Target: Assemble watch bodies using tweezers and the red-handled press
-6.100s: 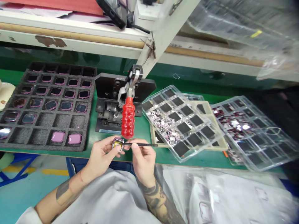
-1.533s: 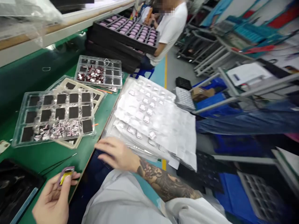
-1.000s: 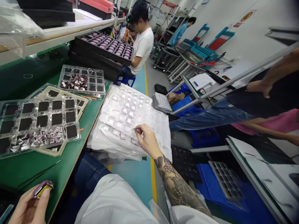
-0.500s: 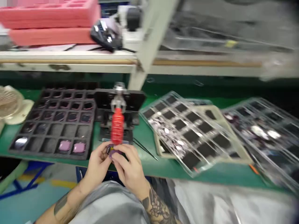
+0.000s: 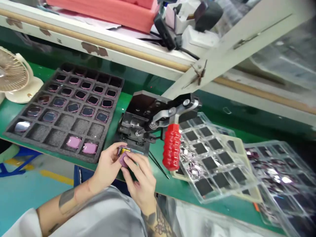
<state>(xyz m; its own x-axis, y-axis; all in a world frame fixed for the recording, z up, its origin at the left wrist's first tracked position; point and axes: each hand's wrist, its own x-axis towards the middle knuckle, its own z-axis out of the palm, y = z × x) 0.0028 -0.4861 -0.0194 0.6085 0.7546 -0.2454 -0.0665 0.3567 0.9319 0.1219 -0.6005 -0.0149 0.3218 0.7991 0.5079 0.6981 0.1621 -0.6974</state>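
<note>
1. Facing a black foam tray (image 5: pixel 64 112) on the green bench (image 5: pixel 11 121), we see two pink rounded squares (image 5: pixel 74 142) in its front row.
2. Our left hand (image 5: pixel 106 169) curls closed around a small purple-and-yellow part (image 5: pixel 123 154), held just in front of the press.
3. Our right hand (image 5: pixel 142 181) pinches the same part, its fingers nearly shut.
4. A black steel press with a red ribbed handle (image 5: pixel 145 112) stands just behind the part; thin black tweezers (image 5: pixel 158 168) lie beside it, then a clear plastic tray (image 5: pixel 212 161).
</note>
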